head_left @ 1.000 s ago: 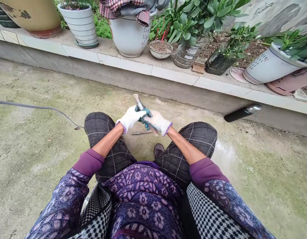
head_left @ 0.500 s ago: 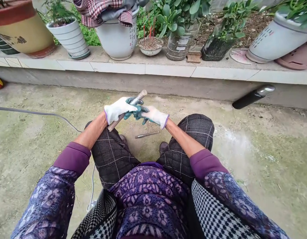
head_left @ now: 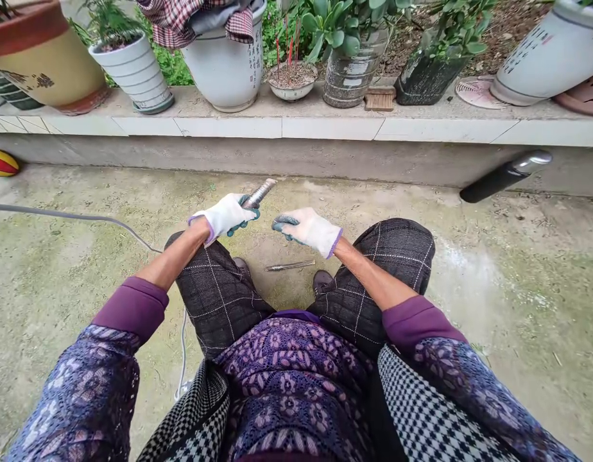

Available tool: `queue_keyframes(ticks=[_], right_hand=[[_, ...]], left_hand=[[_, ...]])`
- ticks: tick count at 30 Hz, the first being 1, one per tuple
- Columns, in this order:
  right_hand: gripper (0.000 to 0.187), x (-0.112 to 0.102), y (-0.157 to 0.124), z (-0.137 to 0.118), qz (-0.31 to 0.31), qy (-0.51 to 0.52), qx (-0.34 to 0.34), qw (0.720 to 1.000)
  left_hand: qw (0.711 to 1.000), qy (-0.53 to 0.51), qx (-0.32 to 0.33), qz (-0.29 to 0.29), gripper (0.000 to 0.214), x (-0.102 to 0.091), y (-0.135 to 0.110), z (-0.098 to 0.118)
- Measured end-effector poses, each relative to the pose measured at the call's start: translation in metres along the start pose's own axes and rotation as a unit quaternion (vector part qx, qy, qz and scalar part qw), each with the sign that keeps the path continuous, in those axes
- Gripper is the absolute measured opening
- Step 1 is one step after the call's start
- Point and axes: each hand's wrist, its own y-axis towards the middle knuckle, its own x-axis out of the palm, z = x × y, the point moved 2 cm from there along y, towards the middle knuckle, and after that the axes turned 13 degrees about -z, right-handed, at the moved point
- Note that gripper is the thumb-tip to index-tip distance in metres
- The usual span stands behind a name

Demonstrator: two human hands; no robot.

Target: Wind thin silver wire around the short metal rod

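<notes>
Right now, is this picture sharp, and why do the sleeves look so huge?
In the head view, the light is soft, without hard shadows; the metal rod in the left glove and the right glove look sharp; the wide lens swells the sleeves near the bottom edge.

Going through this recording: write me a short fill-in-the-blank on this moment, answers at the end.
1. The left hand grips a ribbed metal bar, and the right hand holds ____.
2. Both hands wear white knit gloves with ____ rubber on the fingers.
3. A slim metal tool lies on the concrete ground ____ the person's knees.

Missing words: nothing; green; between.
</notes>
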Motion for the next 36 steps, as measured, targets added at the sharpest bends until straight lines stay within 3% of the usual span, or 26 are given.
queue_keyframes(ticks=[2, 5, 7, 10, 14, 18, 21, 24, 27, 29, 32, 36], right_hand=[[0.024, 0.001, 0.001, 0.001, 0.005, -0.062, -0.020, 0.998], [0.025, -0.004, 0.006, 0.006, 0.031, -0.115, 0.021, 0.993], [0.025, -0.010, 0.010, 0.010, 0.042, -0.141, 0.053, 0.988], [0.023, -0.019, 0.015, 0.017, 0.051, -0.182, 0.067, 0.980], [0.019, -0.029, 0.020, 0.029, 0.078, -0.156, 0.075, 0.982], [0.019, -0.032, 0.021, 0.036, 0.127, 0.062, 0.075, 0.987], [0.019, -0.026, 0.022, 0.036, 0.138, 0.172, 0.064, 0.973], [0.019, -0.018, 0.023, 0.032, 0.132, 0.158, 0.050, 0.977], [0.022, -0.014, 0.020, 0.028, 0.108, 0.072, 0.035, 0.991], [0.023, -0.013, 0.017, 0.026, 0.091, -0.006, 0.027, 0.995], [0.024, -0.014, 0.013, 0.023, 0.073, -0.116, 0.035, 0.990], [0.020, -0.019, 0.013, 0.028, 0.064, -0.201, 0.066, 0.975]], left_hand=[[0.981, 0.187, -0.018, 0.045, 0.031, -0.004, 0.008, 0.010], [0.912, 0.403, -0.033, 0.072, 0.027, -0.009, 0.022, 0.019], [0.887, 0.459, -0.041, 0.041, 0.028, -0.005, 0.029, 0.016], [0.882, 0.468, -0.043, -0.028, 0.020, 0.016, 0.034, 0.006], [0.924, 0.371, 0.028, -0.091, 0.002, 0.040, 0.027, 0.002], [0.992, 0.075, 0.089, -0.049, 0.022, 0.032, 0.014, 0.013], [0.991, -0.094, 0.092, 0.001, 0.027, 0.017, 0.013, 0.020], [0.988, -0.117, 0.083, 0.064, 0.027, 0.002, 0.025, 0.020], [0.990, 0.067, 0.028, 0.119, 0.023, -0.011, 0.042, 0.011], [0.959, 0.257, -0.016, 0.116, 0.023, -0.013, 0.051, 0.005], [0.903, 0.425, -0.039, 0.051, 0.029, 0.000, 0.055, -0.001], [0.873, 0.482, 0.002, -0.073, 0.023, 0.036, 0.051, -0.003]])
